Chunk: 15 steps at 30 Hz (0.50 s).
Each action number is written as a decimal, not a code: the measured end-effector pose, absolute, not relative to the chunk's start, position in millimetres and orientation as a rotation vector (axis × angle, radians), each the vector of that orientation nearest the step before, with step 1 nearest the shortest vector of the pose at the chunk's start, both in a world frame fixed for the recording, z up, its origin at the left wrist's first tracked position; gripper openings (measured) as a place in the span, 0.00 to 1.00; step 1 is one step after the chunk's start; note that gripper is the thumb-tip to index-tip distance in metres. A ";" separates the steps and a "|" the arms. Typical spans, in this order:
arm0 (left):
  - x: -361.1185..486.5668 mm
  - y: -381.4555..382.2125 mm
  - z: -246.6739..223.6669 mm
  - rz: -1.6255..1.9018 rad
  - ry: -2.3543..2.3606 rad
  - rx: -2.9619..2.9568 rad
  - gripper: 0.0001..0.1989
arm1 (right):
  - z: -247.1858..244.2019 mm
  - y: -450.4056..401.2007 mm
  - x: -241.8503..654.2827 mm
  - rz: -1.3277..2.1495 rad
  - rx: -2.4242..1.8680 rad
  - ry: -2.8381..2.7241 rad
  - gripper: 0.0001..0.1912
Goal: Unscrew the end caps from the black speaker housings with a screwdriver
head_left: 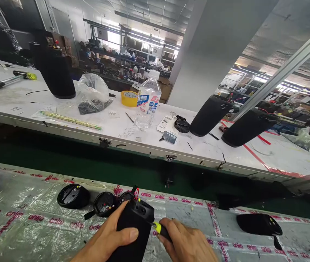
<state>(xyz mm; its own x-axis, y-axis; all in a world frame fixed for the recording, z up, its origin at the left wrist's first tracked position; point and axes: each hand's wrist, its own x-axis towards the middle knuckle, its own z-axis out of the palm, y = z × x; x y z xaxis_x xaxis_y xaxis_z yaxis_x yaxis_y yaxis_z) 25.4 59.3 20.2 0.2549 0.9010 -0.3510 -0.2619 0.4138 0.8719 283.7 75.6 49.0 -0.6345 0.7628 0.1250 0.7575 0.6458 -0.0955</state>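
My left hand (118,233) is wrapped around a black cloth-covered speaker housing (135,231), tilted, with its port end facing up and the thumb along its side. My right hand (186,238) grips a screwdriver (163,231) with a black and yellow-green handle. The tool's front end meets the housing's right upper edge; the very tip is too small to make out. Just behind the housing lie round black end caps, one (104,203) with a strap and another (127,197) partly hidden. A larger black piece (73,195) rests further left.
The near bench (182,218) is covered in plastic film and printed tape. At right lies another black housing (260,223). Across a green gap, a white bench (111,127) carries a plastic bottle (147,102), yellow tape (129,98), a bag (92,92) and standing housings (210,114).
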 end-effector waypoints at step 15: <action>35.0 47.3 24.0 0.902 1.472 1.153 0.46 | 38.0 70.9 278.2 -0.333 -1.241 -2.916 0.18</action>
